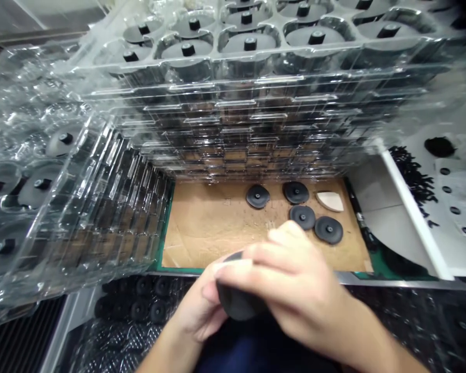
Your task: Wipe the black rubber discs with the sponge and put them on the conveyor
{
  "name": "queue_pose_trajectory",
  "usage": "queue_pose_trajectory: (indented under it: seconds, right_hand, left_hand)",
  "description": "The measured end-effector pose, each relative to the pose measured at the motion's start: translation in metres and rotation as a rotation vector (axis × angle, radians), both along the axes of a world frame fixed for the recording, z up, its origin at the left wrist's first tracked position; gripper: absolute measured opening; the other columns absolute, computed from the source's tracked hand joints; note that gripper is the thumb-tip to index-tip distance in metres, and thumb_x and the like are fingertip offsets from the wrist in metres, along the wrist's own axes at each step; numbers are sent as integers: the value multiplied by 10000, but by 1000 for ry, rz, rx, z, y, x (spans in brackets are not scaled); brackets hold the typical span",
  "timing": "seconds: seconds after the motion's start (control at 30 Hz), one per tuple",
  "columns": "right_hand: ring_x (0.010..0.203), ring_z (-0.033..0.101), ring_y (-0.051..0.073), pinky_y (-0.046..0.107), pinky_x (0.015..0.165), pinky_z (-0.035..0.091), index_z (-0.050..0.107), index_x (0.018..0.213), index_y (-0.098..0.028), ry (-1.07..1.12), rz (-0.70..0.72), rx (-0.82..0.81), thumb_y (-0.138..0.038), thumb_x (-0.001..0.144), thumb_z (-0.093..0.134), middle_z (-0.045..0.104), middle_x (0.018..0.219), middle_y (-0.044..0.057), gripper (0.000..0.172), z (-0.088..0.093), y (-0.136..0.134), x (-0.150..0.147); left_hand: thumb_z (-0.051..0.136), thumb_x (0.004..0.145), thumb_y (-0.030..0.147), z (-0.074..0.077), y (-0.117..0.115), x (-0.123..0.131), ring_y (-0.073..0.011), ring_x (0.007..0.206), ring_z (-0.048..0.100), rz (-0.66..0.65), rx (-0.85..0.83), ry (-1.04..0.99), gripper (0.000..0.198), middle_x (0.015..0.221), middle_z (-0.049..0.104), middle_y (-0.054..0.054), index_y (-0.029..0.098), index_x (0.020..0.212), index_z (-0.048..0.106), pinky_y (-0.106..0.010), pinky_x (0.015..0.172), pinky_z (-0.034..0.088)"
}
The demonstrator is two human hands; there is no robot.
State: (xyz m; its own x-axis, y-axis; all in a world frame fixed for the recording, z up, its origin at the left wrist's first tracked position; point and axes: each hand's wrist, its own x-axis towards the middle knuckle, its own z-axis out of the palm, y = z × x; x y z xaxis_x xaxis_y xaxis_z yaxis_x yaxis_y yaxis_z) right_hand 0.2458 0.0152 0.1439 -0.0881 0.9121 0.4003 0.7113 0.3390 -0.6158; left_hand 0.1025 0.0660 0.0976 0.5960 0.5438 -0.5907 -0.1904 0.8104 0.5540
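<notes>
Largest first: the far stack [252, 103] of trays, beyond the fingers, could topple if knocked; so could the left stack [101, 197]. On the cardboard surface [202, 223] just past the fingers, the loose discs [329, 229] might scuff if a hand swept them together. The held disc [238, 303], gripped by the fingers of both the left hand [204, 305] and right hand [295, 280], could drop if they loosened. Counted: two stacks, four loose discs, one held disc, one wedge [330, 201] beyond the right fingers; trayed discs are too obscured to total.
</notes>
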Motion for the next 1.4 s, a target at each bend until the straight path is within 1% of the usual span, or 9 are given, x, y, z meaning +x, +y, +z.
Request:
queue_pose_trajectory:
  seconds: [0.13, 0.3, 0.43, 0.6, 0.8, 0.93, 1.07, 1.2, 1.4]
  right_hand:
    - [579, 454, 150, 337, 573, 275, 703, 906, -168, -160, -79, 58, -162, 947, 405, 678, 718, 22, 300, -3, 7, -7]
    - [713, 592, 123, 297, 676, 369, 674, 976, -227, 125, 0, 20, -156, 948, 410, 709, 827, -21, 275, -17, 15, 9]
    - [785, 602, 165, 296, 710, 417, 678, 1016, -207, 155, -340, -239, -208, 917, 490, 700, 882, 35, 213, -61, 1, 18]
    - [550, 568, 133, 244, 530, 450, 730, 902, -209, 301, -298, -459, -245, 873, 524, 671, 678, 11, 211, -116, -27, -2]
    - [631, 579, 111, 213, 556, 474, 678, 1024, -199, 430, -476, -231, -237, 900, 521, 689, 872, 30, 204, -55, -6, -10]
    - [701, 624, 120, 219, 631, 496, 673, 989, -145, 433, -299, 8, -109, 860, 525, 700, 831, 40, 200, -12, 11, -27]
    - [661, 639, 116, 200, 550, 479, 709, 917, -221, 559, -241, -363, -174, 864, 533, 707, 798, 4, 189, -30, -8, -24]
    - [852, 676, 181, 243, 663, 528, 723, 917, -240, 660, -463, -556, -311, 861, 566, 730, 969, 27, 181, -68, -39, -3]
    - [827, 657, 159, 222, 615, 506, 678, 1001, -255, 447, -577, -265, -255, 889, 556, 716, 978, 13, 165, -46, -35, 3]
  left_hand:
    - [774, 632, 405, -4, -1, -2, -288, 929, 678, -91, 22, -94, 382, 840, 727, -54, 211, 956, 719, -427, 856, 535]
    - [832, 552, 411, -8, 5, -8, -258, 978, 670, -35, 73, -146, 499, 958, 736, -20, 255, 1010, 712, -343, 885, 528]
    - [863, 499, 371, -8, 9, -14, -235, 1002, 674, 109, 78, -153, 637, 1228, 662, -28, 295, 1103, 675, -264, 870, 530]
    - [882, 451, 346, -14, 11, -15, -218, 1006, 670, 211, 125, -88, 664, 1168, 692, -38, 279, 1079, 680, -237, 851, 533]
    - [892, 426, 324, -16, 8, -6, -198, 995, 669, 263, 221, -23, 667, 1134, 702, -33, 276, 1054, 676, -209, 816, 539]
    - [888, 459, 201, -14, 1, -4, -200, 1025, 661, 349, 338, 60, 599, 1089, 716, -22, 276, 1014, 676, -221, 837, 539]
    - [890, 409, 105, -18, -2, -10, -213, 1039, 658, 344, 358, 97, 637, 1080, 724, -2, 291, 983, 687, -239, 856, 536]
    - [895, 436, 209, -16, 0, -10, -195, 968, 684, 335, 304, 59, 559, 1045, 737, 1, 307, 952, 704, -199, 765, 549]
    - [892, 372, 358, -7, -4, -1, -201, 1004, 667, 261, 279, -31, 679, 1100, 721, 4, 316, 1018, 689, -210, 822, 532]
